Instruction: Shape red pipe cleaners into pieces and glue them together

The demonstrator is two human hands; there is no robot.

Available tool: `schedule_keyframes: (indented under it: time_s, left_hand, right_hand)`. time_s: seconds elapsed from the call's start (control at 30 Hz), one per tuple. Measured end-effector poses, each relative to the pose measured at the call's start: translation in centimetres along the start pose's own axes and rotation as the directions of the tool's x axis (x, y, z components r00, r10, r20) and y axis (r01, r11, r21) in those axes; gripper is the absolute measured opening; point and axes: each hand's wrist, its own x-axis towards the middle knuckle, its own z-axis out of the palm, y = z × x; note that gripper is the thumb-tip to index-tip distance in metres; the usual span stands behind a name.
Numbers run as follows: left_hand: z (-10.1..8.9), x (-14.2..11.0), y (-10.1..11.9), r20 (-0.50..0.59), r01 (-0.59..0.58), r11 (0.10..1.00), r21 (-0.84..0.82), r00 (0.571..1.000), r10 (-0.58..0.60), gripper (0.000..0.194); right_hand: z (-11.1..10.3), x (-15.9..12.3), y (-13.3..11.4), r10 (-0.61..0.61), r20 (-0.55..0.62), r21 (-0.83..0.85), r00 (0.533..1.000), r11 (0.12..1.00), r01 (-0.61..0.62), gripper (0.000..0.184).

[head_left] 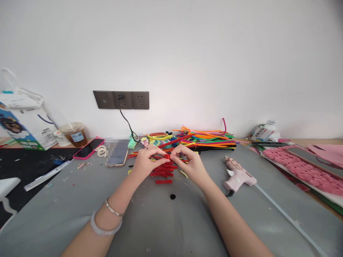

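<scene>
My left hand (148,161) and my right hand (189,163) meet at the middle of the grey table mat (150,221). Between their fingertips they pinch a small red pipe cleaner piece (167,156), largely covered by the fingers. Just below lie several short folded red pipe cleaner pieces (164,182). A black pompom-like ball (173,196) rests nearer to me. Behind the hands is a bundle of long coloured pipe cleaners (211,139).
A pink glue gun (239,175) with a glue stick lies at right, near pink fluffy strips (302,167). Two phones, one pink-cased (89,148), and a drink cup (73,134) stand left. A black cord (127,123) hangs from the wall socket.
</scene>
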Motion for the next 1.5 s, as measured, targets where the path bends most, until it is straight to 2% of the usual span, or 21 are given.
schedule_keyframes:
  time_s: [0.73,1.27,1.5]
  left_hand:
    - [0.11,-0.03,-0.06,0.01,-0.023,1.0,-0.012,1.0,0.023,0.018]
    - [0.1,-0.11,-0.23,0.0,-0.037,0.999,-0.01,0.999,0.037,0.015]
    - [0.14,-0.15,-0.39,-0.004,-0.08,0.997,-0.006,0.997,0.08,0.011]
  right_hand:
    - [-0.18,0.07,0.12,-0.003,0.007,-0.002,1.0,1.0,0.003,0.017]
    - [-0.2,0.11,0.07,-0.005,0.004,0.011,1.0,1.0,0.004,0.017]
    - [-0.22,0.07,0.13,-0.009,0.012,0.016,1.0,1.0,0.009,0.013]
